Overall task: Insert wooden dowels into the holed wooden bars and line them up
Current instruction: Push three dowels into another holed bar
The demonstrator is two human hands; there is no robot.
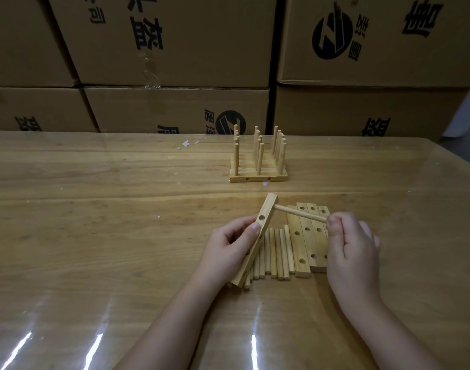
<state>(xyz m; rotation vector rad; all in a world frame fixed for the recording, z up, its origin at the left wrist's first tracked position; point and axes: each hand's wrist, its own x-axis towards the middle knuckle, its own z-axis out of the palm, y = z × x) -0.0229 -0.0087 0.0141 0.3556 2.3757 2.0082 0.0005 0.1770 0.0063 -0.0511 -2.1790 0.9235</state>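
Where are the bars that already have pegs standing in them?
In the head view, the finished bars stand far on the table, right of centre, beyond the held bar.

This looks like a storeroom or packing room. Big brown cardboard boxes (175, 41) are stacked up like a wall right behind the wooden table (68, 169). The same round black logo (332, 38) and big black letters are printed on them. One box is shut with clear tape (150, 70). The table is covered with a shiny clear sheet (95, 343). At the table's far side, wooden bars with dowels (258, 178) are lined up.
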